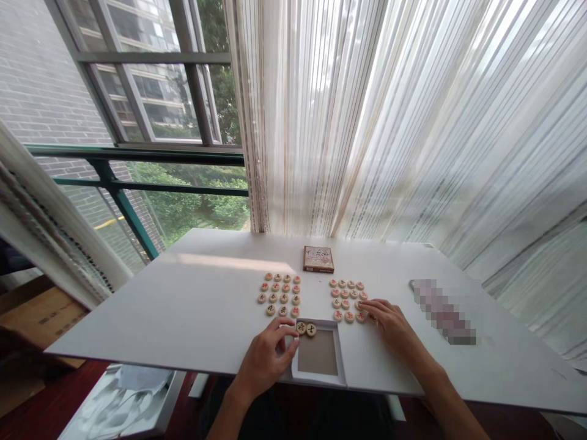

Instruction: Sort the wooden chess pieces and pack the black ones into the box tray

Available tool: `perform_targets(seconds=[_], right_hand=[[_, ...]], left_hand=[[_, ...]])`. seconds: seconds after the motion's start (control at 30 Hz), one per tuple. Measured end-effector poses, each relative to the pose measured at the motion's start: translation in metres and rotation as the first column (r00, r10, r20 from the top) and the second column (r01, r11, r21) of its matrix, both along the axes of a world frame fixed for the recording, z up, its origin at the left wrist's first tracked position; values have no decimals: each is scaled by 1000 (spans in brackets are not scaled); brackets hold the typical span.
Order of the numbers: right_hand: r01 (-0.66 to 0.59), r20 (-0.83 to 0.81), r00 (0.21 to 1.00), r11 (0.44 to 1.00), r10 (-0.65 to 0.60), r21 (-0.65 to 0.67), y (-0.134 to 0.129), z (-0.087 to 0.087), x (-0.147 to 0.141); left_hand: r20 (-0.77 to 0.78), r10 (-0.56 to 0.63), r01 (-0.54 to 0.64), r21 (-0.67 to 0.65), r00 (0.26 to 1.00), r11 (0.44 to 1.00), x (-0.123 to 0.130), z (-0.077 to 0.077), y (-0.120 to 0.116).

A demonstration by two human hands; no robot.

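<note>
Two Chinese chess pieces (306, 329) with black characters lie side by side in the top left of a shallow open box tray (340, 351). My left hand (266, 357) is at the tray's left rim, fingers curved and thumb apart from them, beside these pieces. At the right group of round wooden pieces (349, 317), my right hand (391, 324) reaches in from the right with its fingertips on a Chinese chess piece (359, 305). Its fingers partly cover the pieces there. Another group of pieces (284, 298), in rows with red and black characters, lies to the left.
A printed box lid (318, 259) lies further back on the white table (151, 305). A blurred-out flat object (444, 311) rests to the right. Behind the table hang striped curtains (312, 122), with a window at left. An open white box (123, 397) sits below the table's front left edge.
</note>
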State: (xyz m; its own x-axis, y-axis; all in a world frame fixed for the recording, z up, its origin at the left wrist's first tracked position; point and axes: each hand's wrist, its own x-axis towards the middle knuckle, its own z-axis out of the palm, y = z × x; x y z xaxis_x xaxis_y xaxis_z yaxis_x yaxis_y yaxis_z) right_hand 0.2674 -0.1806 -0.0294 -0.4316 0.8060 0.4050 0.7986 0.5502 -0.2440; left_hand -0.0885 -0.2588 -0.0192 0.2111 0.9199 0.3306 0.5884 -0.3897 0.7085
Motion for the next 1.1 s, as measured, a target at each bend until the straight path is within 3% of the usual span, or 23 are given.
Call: perform_targets(seconds=[0.43, 0.7, 0.93, 1.1], right_hand=[[130, 43, 990, 989, -133, 64, -8, -7, 50], [133, 68, 988, 988, -139, 84, -41, -13, 53], [55, 26, 998, 994, -57, 100, -80, -7, 31], [-38, -41, 998, 998, 40, 57, -83, 0, -7]], left_hand=[[6, 2, -2, -2, 1000, 1000, 1, 0, -1], [-1, 6, -6, 1, 1000, 1000, 1, 1, -1], [-2, 1, -1, -2, 1000, 1000, 1, 3, -1], [4, 5, -5, 10, 1000, 1000, 2, 2, -1]])
